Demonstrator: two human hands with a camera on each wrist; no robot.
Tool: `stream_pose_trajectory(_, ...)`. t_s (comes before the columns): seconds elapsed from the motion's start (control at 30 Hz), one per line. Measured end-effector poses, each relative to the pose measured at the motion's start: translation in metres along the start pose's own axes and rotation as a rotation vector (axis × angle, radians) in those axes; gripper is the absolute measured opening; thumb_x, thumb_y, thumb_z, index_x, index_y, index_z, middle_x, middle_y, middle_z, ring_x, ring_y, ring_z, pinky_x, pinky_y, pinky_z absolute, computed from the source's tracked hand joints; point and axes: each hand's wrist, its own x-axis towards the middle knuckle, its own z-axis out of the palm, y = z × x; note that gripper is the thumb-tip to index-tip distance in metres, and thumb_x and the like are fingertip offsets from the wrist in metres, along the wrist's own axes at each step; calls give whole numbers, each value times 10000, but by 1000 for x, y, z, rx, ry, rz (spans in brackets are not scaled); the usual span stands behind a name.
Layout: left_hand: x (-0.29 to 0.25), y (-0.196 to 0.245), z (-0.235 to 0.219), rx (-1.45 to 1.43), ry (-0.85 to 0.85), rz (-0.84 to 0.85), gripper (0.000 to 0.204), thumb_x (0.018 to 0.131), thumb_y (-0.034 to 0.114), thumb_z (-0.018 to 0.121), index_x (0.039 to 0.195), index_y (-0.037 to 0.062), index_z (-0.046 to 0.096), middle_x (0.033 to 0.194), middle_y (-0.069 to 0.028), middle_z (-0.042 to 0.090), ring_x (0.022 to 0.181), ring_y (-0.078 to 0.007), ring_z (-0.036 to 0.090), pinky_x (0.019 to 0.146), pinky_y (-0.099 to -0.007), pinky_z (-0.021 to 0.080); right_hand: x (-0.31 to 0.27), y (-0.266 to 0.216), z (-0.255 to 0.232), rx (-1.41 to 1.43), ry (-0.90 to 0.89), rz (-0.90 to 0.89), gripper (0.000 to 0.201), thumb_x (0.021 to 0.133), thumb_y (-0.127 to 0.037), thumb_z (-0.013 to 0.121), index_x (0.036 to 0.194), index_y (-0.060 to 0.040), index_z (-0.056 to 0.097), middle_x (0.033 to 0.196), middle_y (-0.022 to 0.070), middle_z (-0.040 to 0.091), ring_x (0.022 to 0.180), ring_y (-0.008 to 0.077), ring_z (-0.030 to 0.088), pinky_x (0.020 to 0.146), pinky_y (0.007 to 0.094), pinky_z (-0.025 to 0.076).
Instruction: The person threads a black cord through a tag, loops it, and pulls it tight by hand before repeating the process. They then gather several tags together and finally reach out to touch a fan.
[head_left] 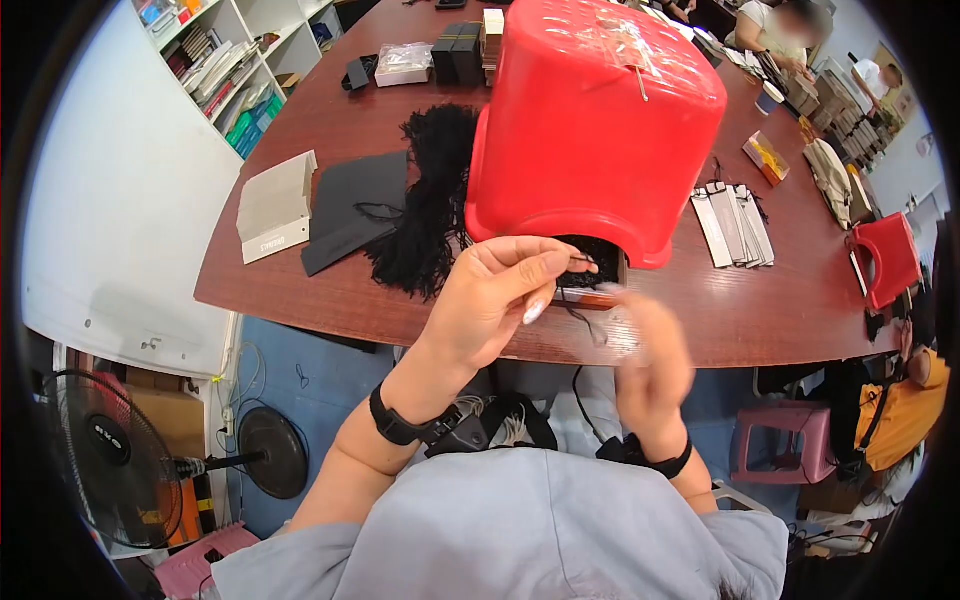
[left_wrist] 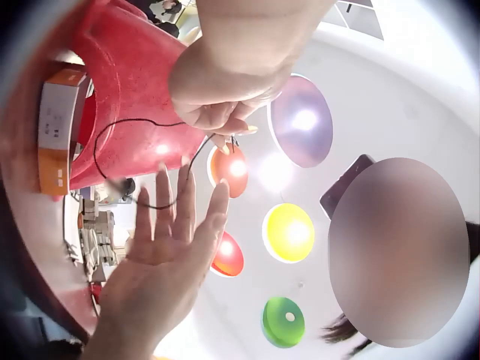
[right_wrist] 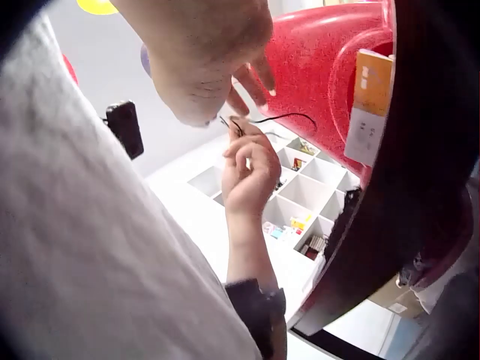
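A thin black cord (head_left: 572, 308) hangs from the left hand (head_left: 497, 290), which pinches it between thumb and forefinger in front of the red stool. The same cord (left_wrist: 137, 120) makes a wide loop beneath the left hand (left_wrist: 225, 94) in the left wrist view. Beside it the right hand (head_left: 655, 365), blurred in the head view, is raised; the left wrist view shows this right hand (left_wrist: 161, 259) with fingers spread and nearly straight, close to the loop. In the right wrist view the cord (right_wrist: 300, 115) sticks out from the left hand's (right_wrist: 251, 169) fingertips.
A red stool (head_left: 600, 130) stands on the table (head_left: 350, 310) over a box (head_left: 590, 298) of black strands. Black cords (head_left: 435, 200) and grey and black card pieces (head_left: 275, 208) lie to the left, strung tags (head_left: 735, 228) to the right. A fan (head_left: 110, 440) stands at lower left.
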Motion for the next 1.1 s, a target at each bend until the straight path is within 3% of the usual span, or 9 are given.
stream_pose_trajectory(0.07,-5,4,6,51,-12,-8,145,808,64,519,823,-66,580,800,-128,583,434,-32,392,417,-138,293,2,2,-6,126,308,226,237,829,-69,422,1025,30,511,930,146,554,768,187,532,638,269,447)
stream_pose_trajectory(0.17,-8,6,6,199,-107,-56,131,797,51,524,802,-70,575,798,-169,574,443,-68,433,428,-152,343,19,6,-20,188,352,314,211,829,-45,435,1008,35,514,887,97,532,713,106,489,588,198,420)
stream_pose_trajectory(0.23,-7,5,8,165,-97,-52,129,799,49,521,808,-69,574,803,-171,574,445,-72,438,420,-161,349,26,6,-23,548,143,395,199,798,-24,498,988,28,525,911,71,511,676,67,465,573,183,408)
stream_pose_trajectory(0.37,-5,-1,2,43,-84,13,138,814,55,507,839,-65,572,833,-161,579,444,-57,447,384,-152,328,33,-9,-1,722,13,619,241,716,14,601,950,12,546,937,47,499,640,44,465,594,178,393)
stream_pose_trajectory(0.47,-7,2,9,64,-63,-92,152,826,62,496,859,-66,571,870,-146,582,425,-28,428,366,-125,299,28,0,16,746,-45,622,179,710,4,622,883,3,576,914,41,506,688,54,484,612,186,393)
stream_pose_trajectory(0.73,-3,-6,7,51,40,-4,186,839,71,456,861,-76,567,1089,-182,523,360,7,343,343,-112,260,27,2,17,758,0,684,63,736,-5,613,795,14,623,793,44,566,696,66,493,585,181,385)
stream_pose_trajectory(0.8,-3,-5,4,101,12,-44,184,830,75,468,864,-71,575,1158,-197,472,357,10,338,337,-115,251,24,7,17,710,95,681,67,734,-5,615,796,16,629,784,45,568,663,58,492,543,172,375)
stream_pose_trajectory(0.97,-6,-1,12,378,43,-12,162,797,48,508,815,-83,601,939,-163,598,365,11,361,339,-123,258,25,6,14,705,73,712,84,715,9,627,798,19,631,772,42,568,596,42,470,479,168,346)
stream_pose_trajectory(1.1,-5,-6,10,401,26,68,130,780,10,518,824,-77,604,918,-150,603,398,11,395,355,-121,275,22,8,17,568,68,605,106,689,23,639,794,18,631,753,44,567,589,41,471,471,172,351)
